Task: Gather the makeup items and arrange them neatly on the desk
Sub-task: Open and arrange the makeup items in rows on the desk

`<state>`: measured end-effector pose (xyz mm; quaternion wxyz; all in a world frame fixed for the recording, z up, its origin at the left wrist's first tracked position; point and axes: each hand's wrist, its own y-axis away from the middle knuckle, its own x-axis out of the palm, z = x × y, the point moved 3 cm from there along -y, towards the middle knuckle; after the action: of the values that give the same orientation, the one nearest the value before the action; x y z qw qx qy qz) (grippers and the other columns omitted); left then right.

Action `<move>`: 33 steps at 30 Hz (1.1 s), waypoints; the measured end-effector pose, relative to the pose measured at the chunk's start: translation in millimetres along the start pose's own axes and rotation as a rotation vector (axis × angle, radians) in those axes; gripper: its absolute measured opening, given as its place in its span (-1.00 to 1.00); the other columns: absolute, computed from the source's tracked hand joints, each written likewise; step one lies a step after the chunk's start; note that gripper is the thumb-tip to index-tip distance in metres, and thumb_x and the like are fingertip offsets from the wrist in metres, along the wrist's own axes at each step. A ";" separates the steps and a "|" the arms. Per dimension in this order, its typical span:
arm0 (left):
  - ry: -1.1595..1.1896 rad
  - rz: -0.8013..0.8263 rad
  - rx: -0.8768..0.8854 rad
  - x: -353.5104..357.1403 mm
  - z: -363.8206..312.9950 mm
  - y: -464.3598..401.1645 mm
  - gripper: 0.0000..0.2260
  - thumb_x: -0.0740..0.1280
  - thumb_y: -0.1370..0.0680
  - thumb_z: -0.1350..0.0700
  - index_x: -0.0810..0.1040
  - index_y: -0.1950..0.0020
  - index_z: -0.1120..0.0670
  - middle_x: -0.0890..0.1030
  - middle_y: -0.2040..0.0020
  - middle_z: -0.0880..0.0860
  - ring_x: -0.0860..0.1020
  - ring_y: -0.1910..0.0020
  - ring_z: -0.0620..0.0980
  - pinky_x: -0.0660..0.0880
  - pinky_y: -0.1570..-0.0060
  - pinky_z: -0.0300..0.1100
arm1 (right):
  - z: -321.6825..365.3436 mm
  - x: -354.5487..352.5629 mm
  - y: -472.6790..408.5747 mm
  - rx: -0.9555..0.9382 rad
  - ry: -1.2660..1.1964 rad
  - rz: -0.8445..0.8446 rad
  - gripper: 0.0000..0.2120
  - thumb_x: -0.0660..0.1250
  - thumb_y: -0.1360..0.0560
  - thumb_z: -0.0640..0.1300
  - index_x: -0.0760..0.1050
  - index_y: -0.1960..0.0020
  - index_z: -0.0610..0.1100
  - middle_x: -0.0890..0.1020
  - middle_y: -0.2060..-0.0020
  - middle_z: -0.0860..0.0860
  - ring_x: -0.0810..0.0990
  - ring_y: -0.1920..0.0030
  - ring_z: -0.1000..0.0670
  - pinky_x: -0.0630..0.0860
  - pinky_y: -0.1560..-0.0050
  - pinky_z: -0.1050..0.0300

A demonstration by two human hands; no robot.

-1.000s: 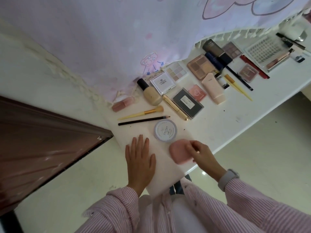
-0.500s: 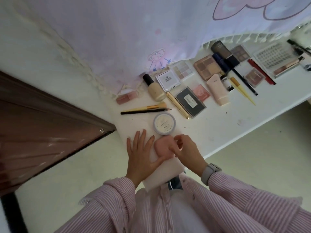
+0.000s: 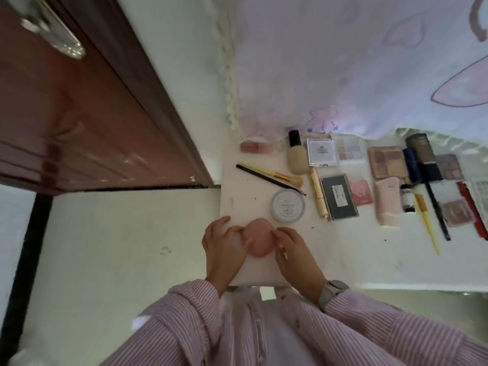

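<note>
A rounded pink makeup case [image 3: 260, 240] lies on the near left corner of the white desk [image 3: 343, 254]. My left hand [image 3: 224, 247] touches its left side with curled fingers, and my right hand [image 3: 293, 250] pinches its right side. Just beyond it sits a round white powder jar [image 3: 288, 205]. Two brushes [image 3: 272, 175], a foundation bottle [image 3: 297, 157], a gold tube [image 3: 318, 192], a black compact [image 3: 339, 197], palettes [image 3: 386, 162] and a pink tube [image 3: 387, 202] lie in rows further back and to the right.
A brown wooden door [image 3: 79, 114] stands to the left of the desk. A pale patterned curtain [image 3: 343, 62] hangs over the desk's far edge. The desk's left edge [image 3: 221, 202] and front edge [image 3: 396, 285] drop to a light floor.
The pink case has slid left toward the desk corner. My left hand, flat on the desk before, now touches the case. The view has swung left, showing more of the door.
</note>
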<state>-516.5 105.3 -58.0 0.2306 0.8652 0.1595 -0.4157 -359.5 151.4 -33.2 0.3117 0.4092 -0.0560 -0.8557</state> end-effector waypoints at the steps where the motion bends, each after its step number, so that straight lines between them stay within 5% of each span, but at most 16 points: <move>1: 0.023 -0.049 -0.060 2.3 -1.9 6.4 -0.77 0.40 -0.45 -0.03 0.61 -0.07 -0.03 0.39 -0.32 -0.07 0.24 -0.32 -0.04 0.08 -0.28 -0.18 | -2.0 -1.4 -0.6 -0.062 0.061 0.050 -0.59 0.17 -0.55 -0.22 0.27 -0.39 -0.22 0.34 -0.32 -0.15 0.34 -0.29 -0.11 0.28 -0.29 0.15; 5: 0.223 -0.229 -0.323 10.7 -12.0 32.1 -0.81 0.28 -0.55 0.12 0.59 -0.13 0.09 0.44 -0.29 0.01 0.36 -0.30 -0.01 0.21 -0.30 -0.20 | -3.2 -6.4 -9.8 -0.323 0.291 0.129 -0.49 0.19 -0.53 -0.06 0.17 -0.43 -0.17 0.29 -0.32 -0.16 0.30 -0.28 -0.17 0.35 -0.21 0.06; 10: 0.600 -0.661 -0.672 20.7 -36.0 91.6 -0.82 0.23 -0.57 0.22 0.53 -0.13 0.17 0.50 -0.17 0.13 0.46 -0.14 0.07 0.37 -0.13 -0.17 | 3.9 5.5 -25.9 -0.483 0.552 0.151 -0.43 0.22 -0.46 0.20 0.23 -0.32 -0.11 0.32 -0.27 -0.18 0.34 -0.24 -0.19 0.38 -0.14 -0.01; 15: 0.802 -0.632 -0.903 19.8 -46.8 139.1 -0.79 0.20 -0.57 0.24 0.57 -0.13 0.20 0.59 -0.05 0.12 0.52 0.06 0.02 0.42 0.05 -0.17 | 24.2 -3.1 -31.8 -0.653 0.720 0.124 -0.61 0.37 -0.38 0.10 0.31 -0.01 -0.12 0.52 0.09 -0.09 0.50 0.11 -0.11 0.44 0.12 0.04; 18: 1.198 -0.658 -0.945 15.4 -51.4 160.6 -0.80 0.17 -0.59 0.24 0.53 -0.13 0.23 0.58 -0.02 0.14 0.54 0.06 0.06 0.43 0.01 -0.10 | 28.7 -7.1 -35.7 -0.631 0.599 0.269 -0.50 0.37 -0.36 0.05 0.31 -0.17 -0.18 0.49 -0.03 -0.16 0.49 0.02 -0.18 0.43 -0.01 0.00; 20: 1.489 -0.665 -0.918 14.7 -57.8 170.9 -0.81 0.17 -0.60 0.20 0.51 -0.14 0.22 0.57 -0.01 0.13 0.55 0.05 0.08 0.45 -0.06 -0.06 | 34.5 -13.8 -29.3 -0.517 0.227 0.476 -0.40 0.41 -0.34 -0.04 0.24 -0.28 -0.16 0.47 -0.09 -0.12 0.50 -0.07 -0.13 0.48 -0.06 0.06; 22: 1.716 -0.632 -0.865 12.2 -67.4 178.0 -0.79 0.17 -0.61 0.14 0.49 -0.14 0.22 0.57 -0.02 0.14 0.57 0.06 0.10 0.48 -0.02 -0.05 | 49.7 -25.2 -13.9 -0.573 -0.033 0.625 -0.41 0.43 -0.35 -0.09 0.22 -0.29 -0.07 0.47 -0.06 0.05 0.52 -0.03 0.09 0.46 0.08 0.39; 25: 1.886 -0.497 -0.670 -2.4 -84.3 182.5 -0.63 0.14 -0.61 -0.04 0.44 -0.23 0.21 0.56 -0.08 0.18 0.57 0.06 0.14 0.50 0.00 -0.05 | 79.3 -48.7 15.2 -0.775 -0.065 0.833 -0.41 0.40 -0.40 -0.06 0.18 -0.32 0.02 0.40 -0.12 0.17 0.44 -0.09 0.29 0.33 0.07 0.59; 29: 1.966 -0.413 -0.358 -36.4 -98.2 191.1 -0.44 0.15 -0.47 -0.25 0.47 -0.25 0.15 0.60 -0.02 0.14 0.60 0.07 0.11 0.54 0.03 -0.04 | 122.6 -75.3 50.2 -1.043 0.072 0.969 -0.39 0.37 -0.37 0.02 0.17 -0.33 0.13 0.31 -0.26 0.19 0.26 -0.30 0.26 0.25 -0.19 0.48; 33: 1.981 -0.505 -0.181 -54.4 -100.0 206.4 -0.43 0.21 -0.48 -0.24 0.47 -0.29 0.16 0.57 -0.11 0.21 0.62 0.04 0.14 0.56 0.04 -0.04 | 147.3 -84.1 69.3 -1.245 0.205 0.976 -0.40 0.36 -0.44 -0.12 0.20 -0.41 0.04 0.22 -0.35 0.23 -0.07 -0.46 0.22 0.05 -0.41 0.21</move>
<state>-388.2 -20.1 94.9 -0.0346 0.7405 0.4864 0.4625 -394.5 121.2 144.2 0.8262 0.1660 0.2882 -0.4548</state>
